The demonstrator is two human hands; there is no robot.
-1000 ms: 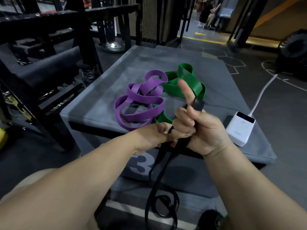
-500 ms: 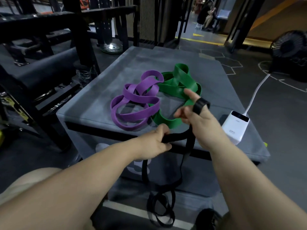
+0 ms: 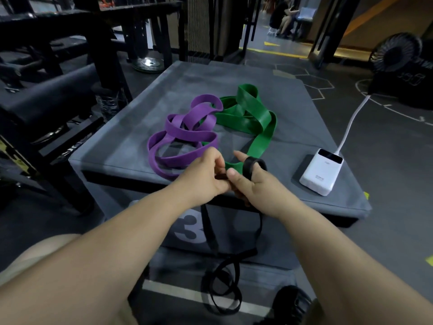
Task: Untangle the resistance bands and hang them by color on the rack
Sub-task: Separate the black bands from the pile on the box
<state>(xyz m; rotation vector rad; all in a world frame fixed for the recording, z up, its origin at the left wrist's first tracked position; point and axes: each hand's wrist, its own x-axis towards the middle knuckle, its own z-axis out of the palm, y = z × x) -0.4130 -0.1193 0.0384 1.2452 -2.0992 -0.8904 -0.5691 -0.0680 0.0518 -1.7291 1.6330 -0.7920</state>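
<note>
Black band caught between both hands at the near edge of the grey box.
Left hand at nine o'clock, fingers curled, pinching a short stretch of the strap; right hand at three o'clock, index finger out straight with one turn of strap wrapped round it, thumb laid toward the left knuckles, remaining fingers tucked under and hidden. Two black strands dropping toward six o'clock down the box front, past a big 3, into loose coils on the floor. Purple band heaped on the box top at eleven o'clock from the hands, overlapping the green band at one o'clock. White power bank out at three o'clock, white cable trailing off toward one o'clock.
</note>
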